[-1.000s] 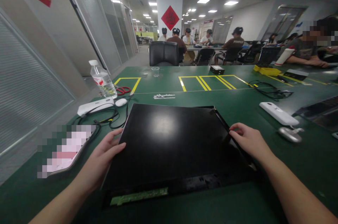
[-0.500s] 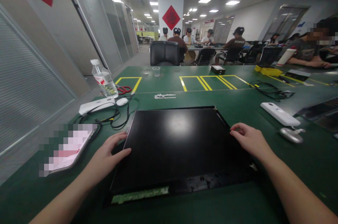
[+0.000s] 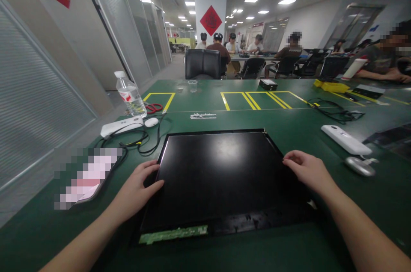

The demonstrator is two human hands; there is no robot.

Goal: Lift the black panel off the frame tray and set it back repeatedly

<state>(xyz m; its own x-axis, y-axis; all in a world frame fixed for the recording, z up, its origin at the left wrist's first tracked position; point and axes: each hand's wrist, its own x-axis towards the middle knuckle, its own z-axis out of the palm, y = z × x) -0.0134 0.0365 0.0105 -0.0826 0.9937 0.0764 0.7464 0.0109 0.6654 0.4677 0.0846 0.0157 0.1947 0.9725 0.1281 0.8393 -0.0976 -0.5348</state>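
In front of me a black LCD screen panel (image 3: pixel 221 182) lies flat, with a dark rim (image 3: pixel 218 131) showing along its far and left sides. A green circuit strip (image 3: pixel 175 234) runs along the near left edge. My left hand (image 3: pixel 146 182) grips the panel's left side, thumb over the top surface and fingers at the edge. At the right side my right hand (image 3: pixel 303 167) is closed, thumb and fingertips pinching the edge. The undersides of the fingers are hidden.
To the left are a blurred phone (image 3: pixel 91 178), cables (image 3: pixel 141 143), a white device (image 3: pixel 122 126), a water bottle (image 3: pixel 131 96) and red-handled scissors (image 3: pixel 154 108). On the right sit a white power bank (image 3: pixel 346 139) and a silver mouse (image 3: pixel 360 166). White scraps (image 3: pixel 203 116) lie beyond the panel.
The view has shifted slightly. The panel sits a little nearer to me within its rim, and more of the far and left rim shows. Both hands stay at the sides.
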